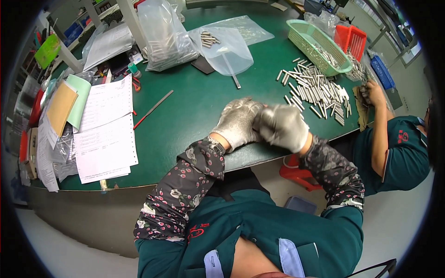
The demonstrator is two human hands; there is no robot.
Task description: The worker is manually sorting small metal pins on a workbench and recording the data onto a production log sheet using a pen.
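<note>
Both my hands wear greyish-white work gloves and meet above the front edge of the green table (185, 116). My left hand (237, 121) is closed, its fingers curled toward the right one; anything in them is hidden. Against it, my right hand (282, 129) is balled up and slightly blurred, and what it grips does not show. A pile of short metal pins (320, 90) lies just beyond and to the right of my right hand. Farther off, a clear plastic bag (232, 58) lies with several more pins on it and a flat metal strip (232, 72) at its near end.
Printed sheets (104, 134) cover the left side, beside a red-handled file (153, 110). A filled plastic bag (167, 41) stands at the back. Behind the pins sit a green basket (315, 48) and a red basket (350, 41). A co-worker's hand (374, 92) works at the right.
</note>
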